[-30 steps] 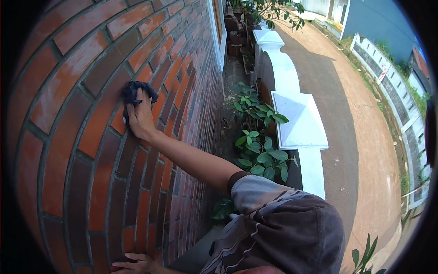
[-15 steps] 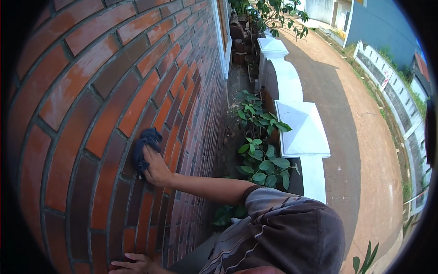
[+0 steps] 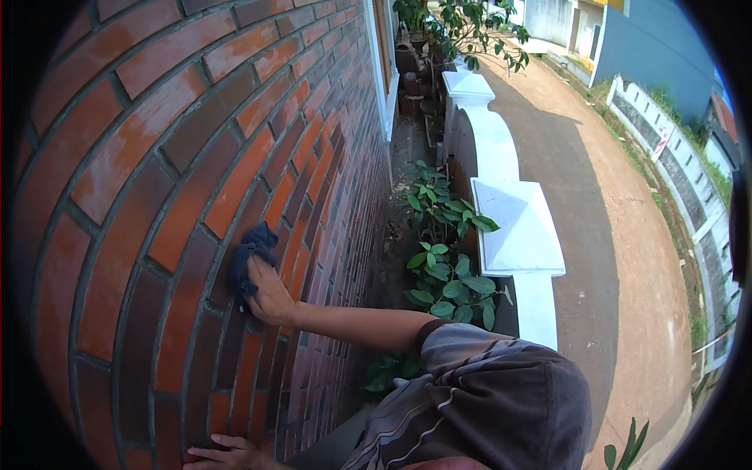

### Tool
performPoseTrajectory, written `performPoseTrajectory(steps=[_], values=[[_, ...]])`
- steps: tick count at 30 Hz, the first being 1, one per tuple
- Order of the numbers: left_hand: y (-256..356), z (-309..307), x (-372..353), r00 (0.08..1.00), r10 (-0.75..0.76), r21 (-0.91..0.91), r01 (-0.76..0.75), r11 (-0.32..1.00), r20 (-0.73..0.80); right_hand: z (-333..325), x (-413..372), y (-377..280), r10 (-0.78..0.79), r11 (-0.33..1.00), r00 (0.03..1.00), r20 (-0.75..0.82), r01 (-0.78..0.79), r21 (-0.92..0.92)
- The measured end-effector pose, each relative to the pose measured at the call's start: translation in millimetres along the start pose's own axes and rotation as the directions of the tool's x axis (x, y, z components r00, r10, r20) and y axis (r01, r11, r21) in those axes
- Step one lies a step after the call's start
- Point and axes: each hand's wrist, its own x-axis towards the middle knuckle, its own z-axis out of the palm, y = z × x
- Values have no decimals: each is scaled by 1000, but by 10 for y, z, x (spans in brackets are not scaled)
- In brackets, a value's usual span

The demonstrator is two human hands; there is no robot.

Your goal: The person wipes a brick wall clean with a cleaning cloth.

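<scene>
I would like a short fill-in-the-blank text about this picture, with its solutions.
The right hand holds a cloth coloured dark ____.
The left hand appears at the ____ edge of the picture.
The wall under the cloth is built of ____.
The pyramid-shaped cap beside green plants is ____.

Missing words: blue; bottom; bricks; white.

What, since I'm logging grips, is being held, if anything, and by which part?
The right hand holds a dark blue cloth by its bunched middle, against the brick wall; the left hand shows nothing held.
</scene>
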Motion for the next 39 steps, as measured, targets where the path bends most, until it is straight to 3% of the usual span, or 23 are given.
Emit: performPoseTrajectory(steps=[5,9,10,11,12,13,15,18,20,21,23,25,27,28,29,30,31,33,34,35,36,37,39], values=[[-3,9,-2,1000,6,-6,-7,1000,-13,-28,-58,40,-83,996,997,6,83,-30],[-31,-14,-2,1000,1,1,-1,1000,-1,-181,701,168,-48,999,971,-235,45,-18],[-22,-12,-4,1000,-4,0,4,1000,0,-222,963,260,20,999,957,-290,-32,-38],[-12,-4,-3,1000,-11,-5,11,1000,-1,-386,1242,313,152,984,960,-233,-126,125],[-7,3,1,1000,-17,-9,17,1000,-2,-371,1448,410,204,977,902,-381,-164,134],[-12,-3,-2,1000,-22,-12,22,1000,-3,-616,1629,311,344,922,906,-247,-277,271],[-22,-11,-4,1000,-26,-10,26,1000,2,-567,1779,421,362,931,878,-313,-324,167],[-14,1,4,999,-36,-15,36,999,-4,-378,1337,-23,26,997,936,-351,-1,71],[-14,4,-2,999,-36,-12,36,999,-9,-137,822,-178,-281,960,941,-192,280,-31],[-17,8,-6,999,-32,-9,32,999,-10,-188,669,-281,-384,922,923,-27,383,-53],[-26,10,-12,1000,-23,-9,23,1000,-7,-206,671,-223,-435,893,897,80,441,-91],[-58,-3,-20,1000,-12,-4,12,1000,3,-264,1100,-64,-420,903,902,-94,406,-138],[-67,4,-14,1000,-11,0,11,1000,-3,-508,1739,-64,-184,981,945,-271,193,6],[-60,8,-16,1000,-9,-3,9,1000,-5,-559,2129,65,-147,983,876,-460,182,33],[-56,5,-20,1000,-15,3,15,1000,4,-759,2409,83,15,998,908,-419,13,63],[-55,-2,-23,1000,-20,8,20,1000,12,-822,2660,212,113,991,869,-482,-62,121],[-53,-5,-24,999,-25,13,25,1000,20,-877,2897,431,338,939,856,-391,-274,209],[-62,-8,-37,999,-29,20,29,999,20,-949,2956,236,398,913,855,-333,-332,238],[-54,7,-41,999,-32,21,31,999,18,-882,2881,61,128,982,904,-407,-58,181],[-52,5,-31,999,-33,23,33,999,16,-791,2678,-274,-148,969,873,-465,221,106],[-43,-1,-14,999,-36,24,36,999,12,-658,2452,-528,-347,929,838,-421,369,-31],[-32,-6,-8,999,-36,26,35,999,11,-570,2263,-740,-526,849,775,-351,505,-158],[-26,-18,-52,998,-56,52,54,997,38,-617,2134,-1069,-774,631,630,-56,763,-141]])
